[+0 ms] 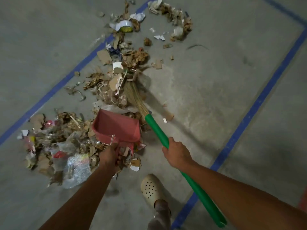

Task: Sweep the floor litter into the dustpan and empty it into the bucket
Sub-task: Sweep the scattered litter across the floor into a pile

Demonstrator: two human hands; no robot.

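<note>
Green broom handle [157, 130] cuts across the middle, and the right hand [176, 153] has it wrapped tight, fingers and thumb curled fully round the shaft, a little way back from the straw bristles [132, 95]. Those bristles are down in the litter [106, 83]: cardboard scraps, paper and plastic strewn over the concrete floor [207, 97]. Left hand [108, 155] is closed too, fingers folded round the rear handle of the red dustpan [116, 126], though scraps partly hide the grip. The pan's mouth points away towards the pile, its inside bare. More litter heaps beside it on the left. A pale perforated shoe [152, 188] stands between the arms, with blue tape lines [249, 113] on the floor.
</note>
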